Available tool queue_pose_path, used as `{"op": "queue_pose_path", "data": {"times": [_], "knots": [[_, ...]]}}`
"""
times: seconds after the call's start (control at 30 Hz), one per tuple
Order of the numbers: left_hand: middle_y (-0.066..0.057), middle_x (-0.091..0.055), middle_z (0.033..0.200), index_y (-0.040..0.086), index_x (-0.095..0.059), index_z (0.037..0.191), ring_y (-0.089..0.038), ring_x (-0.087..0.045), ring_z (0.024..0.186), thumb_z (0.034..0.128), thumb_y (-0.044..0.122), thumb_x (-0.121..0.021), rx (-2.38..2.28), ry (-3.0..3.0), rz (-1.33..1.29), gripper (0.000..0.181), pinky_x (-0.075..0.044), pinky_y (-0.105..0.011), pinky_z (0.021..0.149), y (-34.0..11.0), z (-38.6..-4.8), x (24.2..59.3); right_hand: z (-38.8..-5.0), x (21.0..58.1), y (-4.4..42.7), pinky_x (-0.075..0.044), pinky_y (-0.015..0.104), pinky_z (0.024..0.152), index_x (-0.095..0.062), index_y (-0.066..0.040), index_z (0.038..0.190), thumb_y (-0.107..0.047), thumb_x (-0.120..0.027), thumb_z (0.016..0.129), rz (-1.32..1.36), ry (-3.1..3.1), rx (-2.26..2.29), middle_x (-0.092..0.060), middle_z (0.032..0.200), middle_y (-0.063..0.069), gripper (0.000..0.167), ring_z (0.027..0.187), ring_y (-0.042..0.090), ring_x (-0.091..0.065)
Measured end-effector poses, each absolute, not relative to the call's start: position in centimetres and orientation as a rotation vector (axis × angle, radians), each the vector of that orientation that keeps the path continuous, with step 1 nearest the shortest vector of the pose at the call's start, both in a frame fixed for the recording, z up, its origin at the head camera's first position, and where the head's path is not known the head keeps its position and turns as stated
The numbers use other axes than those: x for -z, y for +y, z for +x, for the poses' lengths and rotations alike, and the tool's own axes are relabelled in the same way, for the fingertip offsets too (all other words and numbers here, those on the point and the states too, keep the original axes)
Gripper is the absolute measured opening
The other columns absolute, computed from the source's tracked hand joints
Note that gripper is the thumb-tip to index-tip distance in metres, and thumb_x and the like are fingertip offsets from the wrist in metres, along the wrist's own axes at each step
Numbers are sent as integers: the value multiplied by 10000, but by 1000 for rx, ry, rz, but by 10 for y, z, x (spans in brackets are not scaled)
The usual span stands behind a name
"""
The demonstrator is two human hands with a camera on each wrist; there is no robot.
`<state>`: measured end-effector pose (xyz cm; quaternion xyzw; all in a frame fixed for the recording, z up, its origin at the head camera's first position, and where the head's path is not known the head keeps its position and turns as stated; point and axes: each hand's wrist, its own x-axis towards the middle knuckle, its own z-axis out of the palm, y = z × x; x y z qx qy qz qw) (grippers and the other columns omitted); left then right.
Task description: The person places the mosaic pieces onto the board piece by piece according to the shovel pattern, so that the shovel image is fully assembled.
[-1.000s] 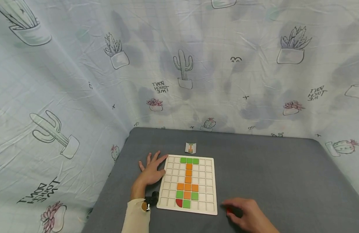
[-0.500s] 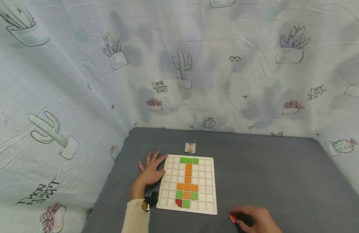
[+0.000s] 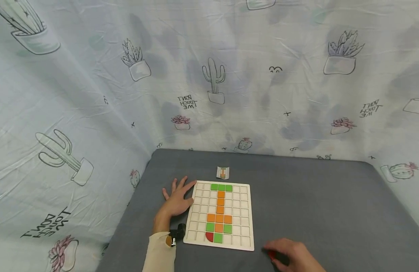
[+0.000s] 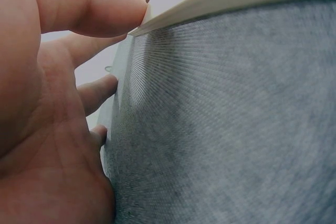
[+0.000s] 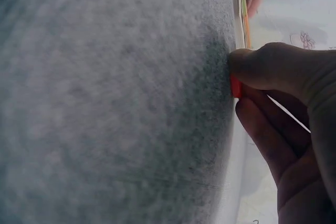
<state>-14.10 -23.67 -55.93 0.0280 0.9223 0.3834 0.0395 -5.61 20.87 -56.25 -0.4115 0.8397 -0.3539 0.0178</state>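
Observation:
A pale square grid board (image 3: 244,211) lies on the grey table, with green, orange and red tiles set in its middle columns. The left hand (image 3: 177,202) rests at the board's left edge, fingers spread and mostly straight. In the left wrist view its thumb (image 4: 105,6) touches the board's side near a corner. Off the board's lower right corner, the right hand (image 3: 292,255) pinches a small red tile (image 5: 235,86) between thumb and fingers, low at the table surface. Most of that tile is hidden by the fingers. A red quarter-round tile (image 3: 209,237) sits in the board's bottom row, beside a green tile (image 3: 217,238).
A small printed card (image 3: 223,173) with a coloured grid pattern lies just beyond the board. The grey table (image 3: 314,200) stretches to the right. Cloth curtain (image 3: 250,75) printed with cacti hangs behind and at the sides.
The right hand with the red tile shifted right and toward the person, then came partly back left. More of the tile showed half a second ago. The left hand and board have stayed put.

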Motion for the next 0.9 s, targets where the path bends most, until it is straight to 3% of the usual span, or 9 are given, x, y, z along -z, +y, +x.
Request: {"op": "queue_pose_path", "data": {"times": [0.27,0.9], "knots": [[-188,-218,1823,201,-506,1664,-536,44,1687,995,98,-633,-1185,2827,87,689,244,-842,1193,-236,-141,557,-53,560,208,-580,171,669,-819,-132,1135,3,-952,767,-1364,2763,984,-789,1000,-81,414,895,-37,-692],[-174,-209,1829,214,-503,1667,-529,54,1689,991,101,-631,-1190,2824,88,698,259,-830,1194,-236,-142,559,-52,554,201,-596,205,646,-830,-188,1129,-19,-912,840,-1242,2700,980,-764,1007,-154,345,893,-82,-659]]}}
